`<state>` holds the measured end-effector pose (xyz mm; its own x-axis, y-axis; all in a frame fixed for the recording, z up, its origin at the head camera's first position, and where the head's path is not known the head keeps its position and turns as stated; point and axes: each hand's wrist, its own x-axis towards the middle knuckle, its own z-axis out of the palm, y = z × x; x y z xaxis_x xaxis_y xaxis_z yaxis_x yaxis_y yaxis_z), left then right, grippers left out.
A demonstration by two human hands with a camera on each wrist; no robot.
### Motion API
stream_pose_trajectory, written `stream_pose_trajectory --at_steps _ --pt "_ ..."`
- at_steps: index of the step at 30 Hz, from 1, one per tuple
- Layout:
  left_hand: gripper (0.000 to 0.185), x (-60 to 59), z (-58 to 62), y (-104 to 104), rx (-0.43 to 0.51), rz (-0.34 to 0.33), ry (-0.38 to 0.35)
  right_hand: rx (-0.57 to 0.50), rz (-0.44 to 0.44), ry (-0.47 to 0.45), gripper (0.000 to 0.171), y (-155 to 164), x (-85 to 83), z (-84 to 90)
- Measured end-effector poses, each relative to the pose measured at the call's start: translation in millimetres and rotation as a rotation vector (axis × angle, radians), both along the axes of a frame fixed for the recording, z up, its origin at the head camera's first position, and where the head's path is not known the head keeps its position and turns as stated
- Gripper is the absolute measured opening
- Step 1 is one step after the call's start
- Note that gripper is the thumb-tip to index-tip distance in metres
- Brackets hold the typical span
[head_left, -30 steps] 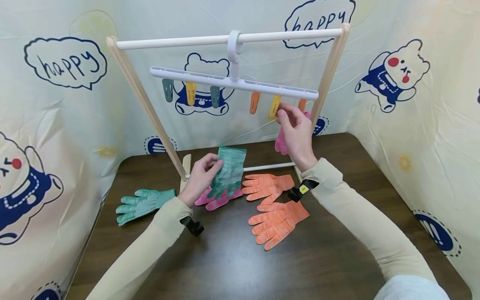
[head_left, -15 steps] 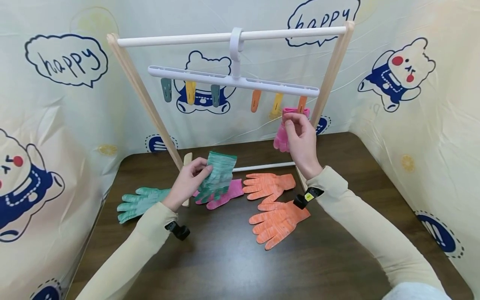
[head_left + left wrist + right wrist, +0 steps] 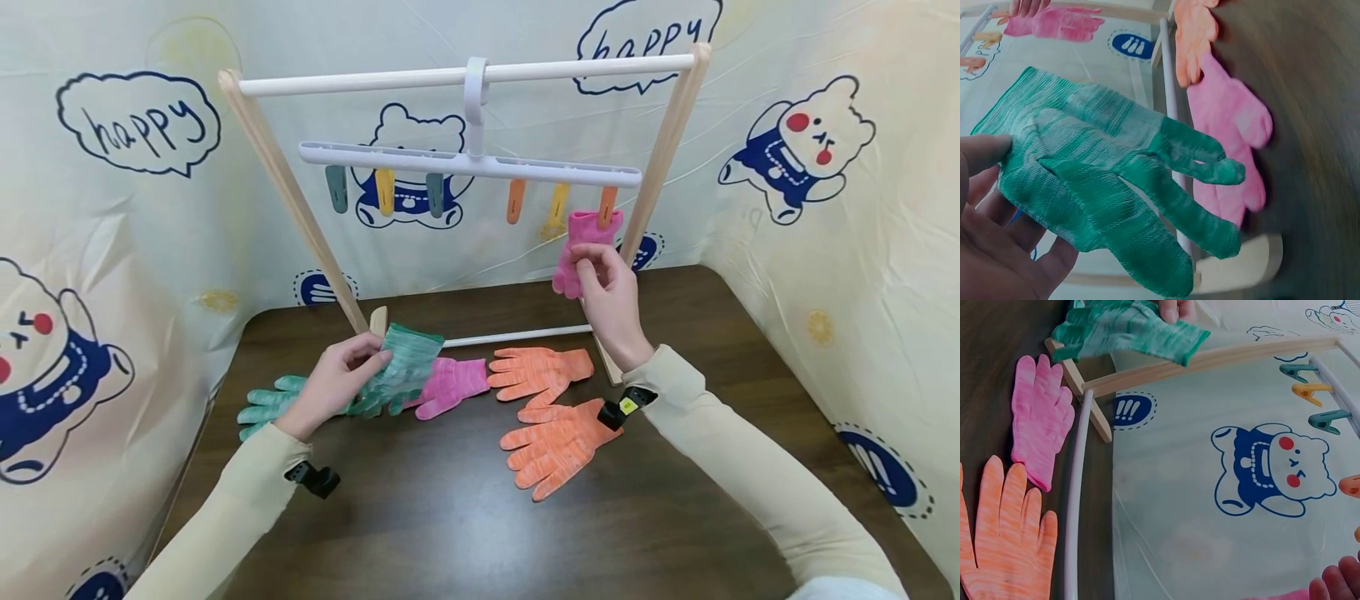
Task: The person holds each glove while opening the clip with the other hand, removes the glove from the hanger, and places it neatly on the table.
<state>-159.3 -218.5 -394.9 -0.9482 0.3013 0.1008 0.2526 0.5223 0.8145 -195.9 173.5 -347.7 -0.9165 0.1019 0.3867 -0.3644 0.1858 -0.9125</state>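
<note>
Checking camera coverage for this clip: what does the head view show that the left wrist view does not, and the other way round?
Only the head view shows the white clip hanger with its coloured pegs, the right hand at the hanging pink glove, the second green glove flat on the table, and both orange gloves whole. Only the left wrist view shows the held green glove's fingers close up, spread and dangling. Both show the left hand holding the green glove, the pink glove on the table and the rack's lower white bar.

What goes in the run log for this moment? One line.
left hand: holds green glove | right hand: touches hung pink glove | orange clip: grips it
</note>
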Motion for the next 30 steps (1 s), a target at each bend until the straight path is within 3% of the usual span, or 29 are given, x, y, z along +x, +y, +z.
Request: stream_pose_trajectory --at_steps 5,17,23,30 --pt "0.019 5.3 5.6 -15.4 -0.083 -0.013 0.0 -0.004 0.011 -0.012 0.03 2.6 0.5 -3.4" --pt "0.016 18.1 18.7 -47.1 -0.29 -0.13 -0.071 -0.012 0.024 -0.023 0.029 4.9 -0.1 -10.3" --pt "0.007 20.9 15.6 -60.8 -0.363 -0.248 -0.147 -0.017 0.025 -0.035 0.029 4.9 -0.5 -11.4" --pt "0.008 19.7 2.0 -78.4 -0.315 -0.437 -0.221 -0.007 0.02 -0.034 0.028 6.0 -3.1 -15.8"
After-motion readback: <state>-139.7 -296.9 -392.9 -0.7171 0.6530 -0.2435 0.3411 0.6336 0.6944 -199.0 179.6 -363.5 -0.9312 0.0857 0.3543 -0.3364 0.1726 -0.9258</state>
